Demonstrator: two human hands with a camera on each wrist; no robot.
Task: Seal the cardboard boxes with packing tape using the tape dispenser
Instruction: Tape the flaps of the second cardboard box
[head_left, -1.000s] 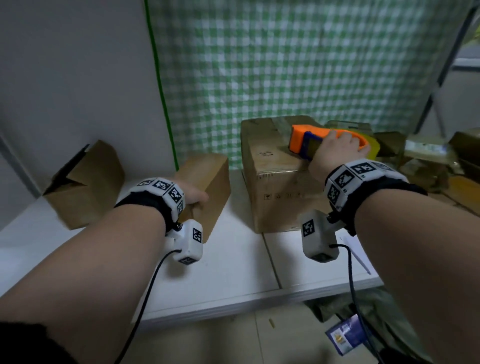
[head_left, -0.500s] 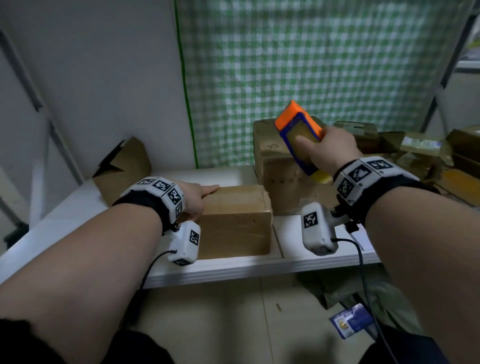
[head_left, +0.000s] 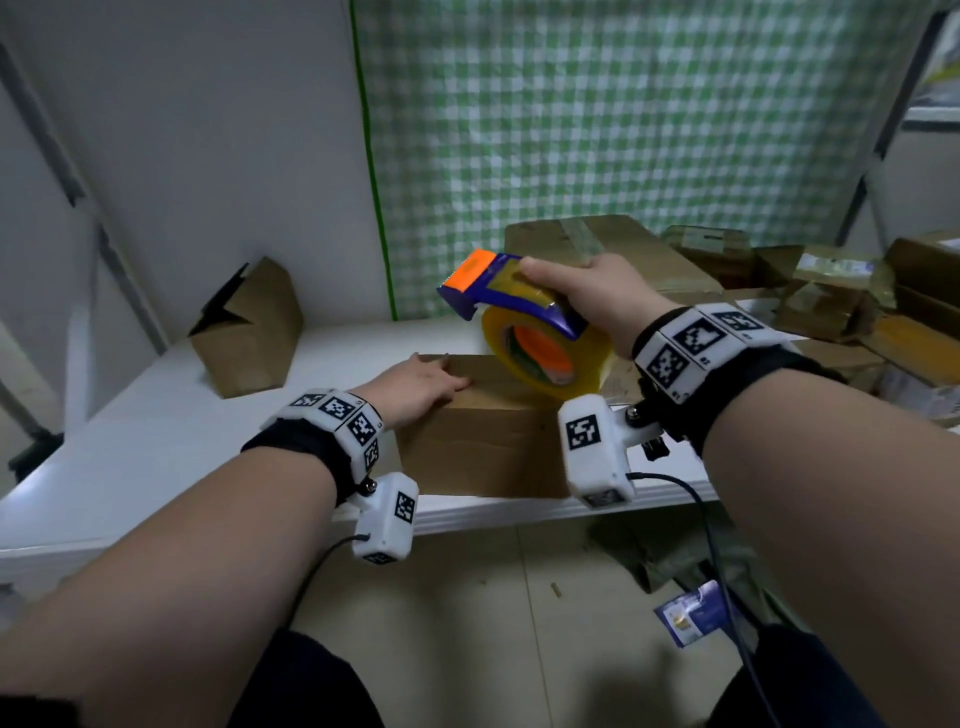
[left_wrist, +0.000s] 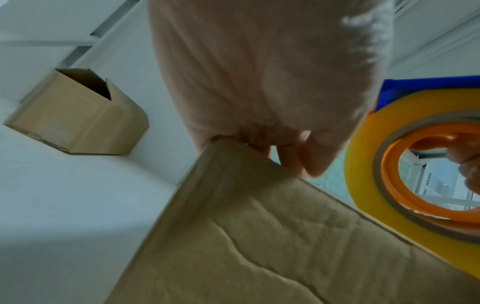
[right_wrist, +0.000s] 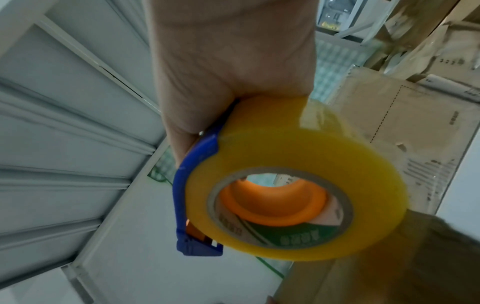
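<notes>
Head: left hand (head_left: 415, 384) flat, fingers straight, pressing top of box (head_left: 478, 441) at near table (head_left: 156, 441) edge; right hand (head_left: 597, 296) gripping tape dispenser (head_left: 519, 306) over box.
Left wrist: fingers (left_wrist: 309, 158) lying over box (left_wrist: 259, 236) edge, tape roll (left_wrist: 369, 164) beside.
Right wrist: hand (right_wrist: 233, 72) wrapped round dispenser (right_wrist: 197, 170).

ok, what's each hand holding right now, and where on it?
Right hand grips the tape dispenser around its blue frame, over the tape roll. Left hand holds nothing; it rests flat on the cardboard box.

Black wristbands (head_left: 306, 447), white marker blocks, cabled wrist cameras (head_left: 387, 519).
</notes>
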